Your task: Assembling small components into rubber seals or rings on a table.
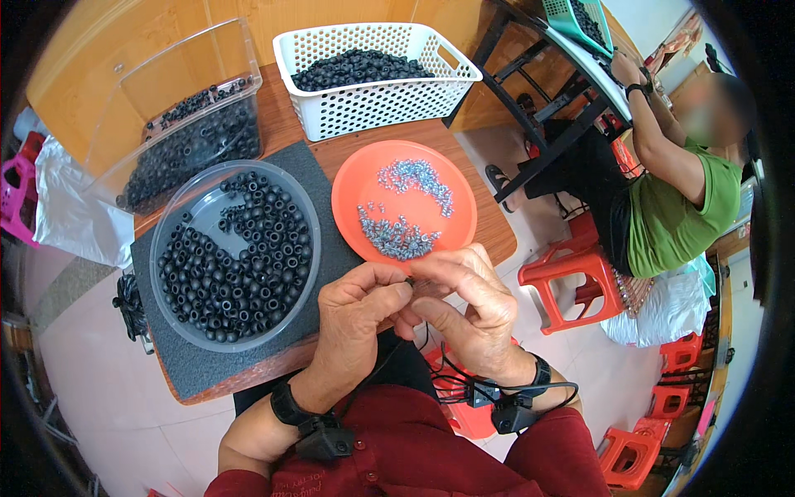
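Wooden worktable [464, 211] under grey mat [327, 240]. Clear round bowl [170, 219] of black rubber rings [248, 257] at left; orange plate [352, 195] of small metal pieces [397, 236] centre. Left hand [352, 319], right hand [468, 311] meet at table edge, fingertips pinched on small dark part, mostly hidden. Seated person in green shirt [687, 211] far right.

Wearer: dark red shirt [397, 451], sleeves pushed up the forearms. Black strap with a small black box on each wrist, left hand [352, 319] and right hand [472, 311]. Thin black cables run from both boxes.
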`<state>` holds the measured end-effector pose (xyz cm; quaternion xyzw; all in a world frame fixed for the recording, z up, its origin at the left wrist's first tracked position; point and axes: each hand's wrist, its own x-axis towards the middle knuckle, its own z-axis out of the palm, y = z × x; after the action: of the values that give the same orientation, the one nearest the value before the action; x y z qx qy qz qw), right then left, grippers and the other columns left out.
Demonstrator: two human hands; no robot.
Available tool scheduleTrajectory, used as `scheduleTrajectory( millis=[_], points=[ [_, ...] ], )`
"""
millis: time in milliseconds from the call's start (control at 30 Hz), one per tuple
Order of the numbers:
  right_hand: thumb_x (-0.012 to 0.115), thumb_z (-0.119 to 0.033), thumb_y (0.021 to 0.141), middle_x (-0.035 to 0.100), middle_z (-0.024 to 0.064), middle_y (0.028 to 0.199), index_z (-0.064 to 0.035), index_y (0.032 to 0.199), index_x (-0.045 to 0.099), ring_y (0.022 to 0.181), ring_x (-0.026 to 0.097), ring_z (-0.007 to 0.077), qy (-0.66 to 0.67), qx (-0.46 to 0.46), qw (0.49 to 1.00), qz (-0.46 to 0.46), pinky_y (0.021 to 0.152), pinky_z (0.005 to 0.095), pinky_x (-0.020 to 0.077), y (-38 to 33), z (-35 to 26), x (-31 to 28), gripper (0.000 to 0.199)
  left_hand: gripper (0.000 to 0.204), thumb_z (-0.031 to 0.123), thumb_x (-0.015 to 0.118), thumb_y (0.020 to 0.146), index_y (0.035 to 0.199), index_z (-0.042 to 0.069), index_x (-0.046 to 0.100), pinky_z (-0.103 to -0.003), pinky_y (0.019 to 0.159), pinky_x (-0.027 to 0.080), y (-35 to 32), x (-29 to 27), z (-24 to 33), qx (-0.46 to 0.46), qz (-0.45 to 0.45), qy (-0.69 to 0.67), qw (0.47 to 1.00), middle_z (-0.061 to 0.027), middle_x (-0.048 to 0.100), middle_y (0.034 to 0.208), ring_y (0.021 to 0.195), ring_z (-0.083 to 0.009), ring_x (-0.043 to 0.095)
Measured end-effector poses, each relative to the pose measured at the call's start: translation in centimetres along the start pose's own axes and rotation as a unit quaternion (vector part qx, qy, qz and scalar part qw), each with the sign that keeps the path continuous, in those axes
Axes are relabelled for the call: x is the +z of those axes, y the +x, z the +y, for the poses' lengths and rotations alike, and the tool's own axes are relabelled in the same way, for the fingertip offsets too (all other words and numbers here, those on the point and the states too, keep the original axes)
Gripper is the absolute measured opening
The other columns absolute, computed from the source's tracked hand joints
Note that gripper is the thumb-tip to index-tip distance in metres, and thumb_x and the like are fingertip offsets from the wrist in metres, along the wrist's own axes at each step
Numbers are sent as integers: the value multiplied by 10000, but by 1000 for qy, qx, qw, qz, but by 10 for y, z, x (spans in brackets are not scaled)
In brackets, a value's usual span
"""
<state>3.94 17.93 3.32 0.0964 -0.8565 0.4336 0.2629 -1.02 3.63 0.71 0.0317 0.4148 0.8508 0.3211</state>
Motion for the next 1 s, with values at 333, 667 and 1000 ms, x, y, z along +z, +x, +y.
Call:
scheduleTrajectory(
  millis=[333, 667, 1000],
  points=[
    [760, -22, 578, 603, 152, 916, 55, 1013, 608, 783, 562, 288, -130, -81, 987, -45, 685, 356, 449, 2, 6, 6, 468, 120, 78, 589, 865, 940, -13, 613, -248, 658, 531, 4, 4, 2, -25, 19, -10, 999, -67, 639, 824, 711, -123, 628],
    [700, 4, 566, 557, 124, 779, 76, 923, 600, 682, 513, 276, -190, -148, 970, 16, 586, 368, 417, 1, 14, 7, 377, 217, 149, 541, 903, 996, -32, 615, -267, 676, 505, 1, -1, -4, -56, 3, -10, 998, -85, 656, 871, 727, -152, 629],
    [692, -34, 512, 536, 133, 792, 104, 936, 576, 658, 493, 269, -191, -183, 964, 9, 563, 367, 395, -5, 20, 10, 461, 290, 201, 507, 942, 951, -61, 630, -256, 660, 500, -3, -1, -6, -12, -42, 78, 996, -94, 659, 816, 697, -134, 620]
  ],
)
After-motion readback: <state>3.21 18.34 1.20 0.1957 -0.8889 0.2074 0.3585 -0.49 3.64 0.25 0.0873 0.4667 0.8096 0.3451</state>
